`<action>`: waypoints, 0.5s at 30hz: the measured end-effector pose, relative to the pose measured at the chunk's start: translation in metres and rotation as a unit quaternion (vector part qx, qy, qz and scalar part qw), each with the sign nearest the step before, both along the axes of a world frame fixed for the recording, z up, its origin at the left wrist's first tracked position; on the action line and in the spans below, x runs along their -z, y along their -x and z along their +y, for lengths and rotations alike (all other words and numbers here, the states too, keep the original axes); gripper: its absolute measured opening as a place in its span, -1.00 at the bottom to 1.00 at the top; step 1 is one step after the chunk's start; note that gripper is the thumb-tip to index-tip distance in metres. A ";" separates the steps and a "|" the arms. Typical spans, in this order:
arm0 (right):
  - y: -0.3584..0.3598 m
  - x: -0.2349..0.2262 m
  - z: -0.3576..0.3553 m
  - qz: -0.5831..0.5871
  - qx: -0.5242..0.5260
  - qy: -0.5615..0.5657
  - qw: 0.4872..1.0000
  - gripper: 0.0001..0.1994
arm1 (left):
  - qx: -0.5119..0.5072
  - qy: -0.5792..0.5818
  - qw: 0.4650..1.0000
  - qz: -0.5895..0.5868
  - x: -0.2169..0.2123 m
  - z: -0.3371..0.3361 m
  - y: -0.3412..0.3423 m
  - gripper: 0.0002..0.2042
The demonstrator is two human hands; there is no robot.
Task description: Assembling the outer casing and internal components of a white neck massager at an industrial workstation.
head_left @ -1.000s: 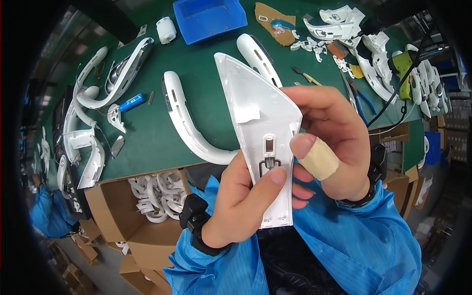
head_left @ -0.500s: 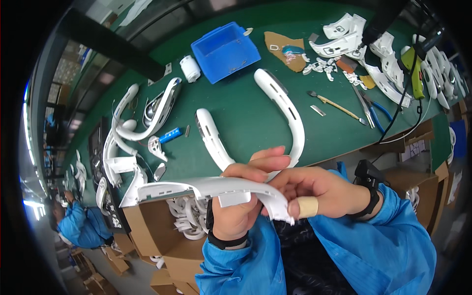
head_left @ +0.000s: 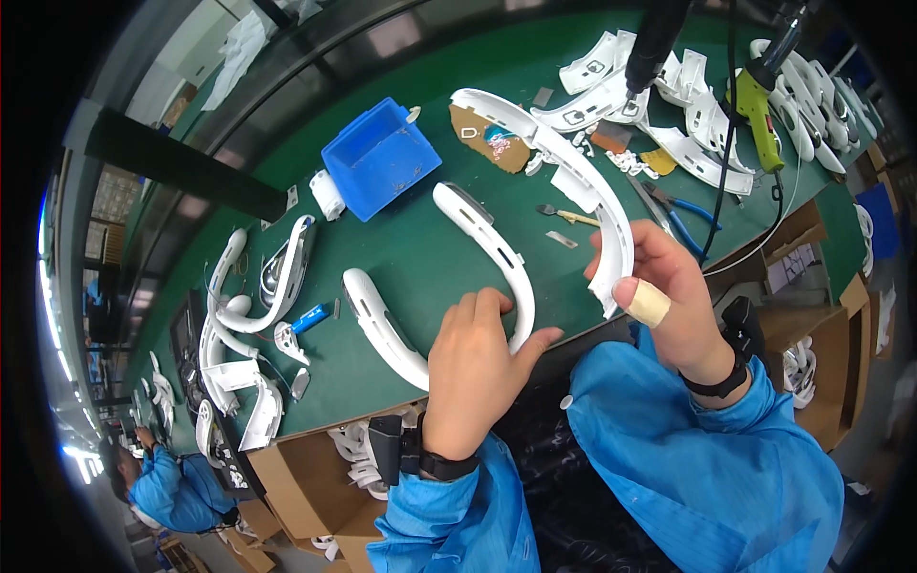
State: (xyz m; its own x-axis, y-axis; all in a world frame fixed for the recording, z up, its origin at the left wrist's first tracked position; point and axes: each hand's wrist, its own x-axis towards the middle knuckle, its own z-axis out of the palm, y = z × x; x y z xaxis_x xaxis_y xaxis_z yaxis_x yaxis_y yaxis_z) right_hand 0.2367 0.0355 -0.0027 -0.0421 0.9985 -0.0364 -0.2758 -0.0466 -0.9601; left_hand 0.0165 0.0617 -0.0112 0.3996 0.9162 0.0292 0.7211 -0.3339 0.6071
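Note:
In my right hand [head_left: 669, 301], which has a tan bandage on the thumb, is one end of a curved white plastic shell [head_left: 611, 215]. The shell rises from my fingers and arcs up and leftward over the bench. My left hand [head_left: 478, 368] lies palm down over the bend of a white U-shaped plastic frame [head_left: 511, 272], thumb spread out to the right. The hand hides the middle of that bend, and both arms of the frame point away from me on the green bench [head_left: 411, 248].
A blue bin [head_left: 382, 158] stands at the back beside a white roll [head_left: 327, 196]. White shells [head_left: 683, 153], pliers [head_left: 690, 215] and a green power tool [head_left: 755, 115] are at the right. More white curved parts [head_left: 224, 306] lie left. Cardboard boxes [head_left: 306, 477] sit below the edge.
My right hand has carried the shell up and right, turning it from level to upright. My left hand has let go of the shell and come down onto the U-shaped frame.

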 end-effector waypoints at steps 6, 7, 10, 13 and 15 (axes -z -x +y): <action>-0.008 0.010 -0.006 0.018 0.031 -0.011 0.999 -0.58 | -0.057 0.127 0.978 -0.157 -0.019 -0.011 0.013 -0.75; -0.008 0.008 -0.007 0.018 0.037 -0.003 0.999 -0.57 | -0.065 0.120 0.980 -0.147 -0.020 -0.014 0.020 -0.75; -0.007 0.011 -0.007 0.014 0.034 -0.019 0.999 -0.56 | -0.092 0.175 0.889 -0.413 -0.020 -0.025 0.036 -0.51; 0.001 0.010 -0.001 0.016 0.006 -0.003 1.000 -0.53 | -0.128 0.204 0.798 -0.552 -0.048 -0.030 0.046 -0.34; 0.007 0.009 -0.001 0.017 -0.013 -0.011 1.000 -0.49 | -0.124 0.191 0.773 -0.592 -0.047 -0.033 0.064 -0.27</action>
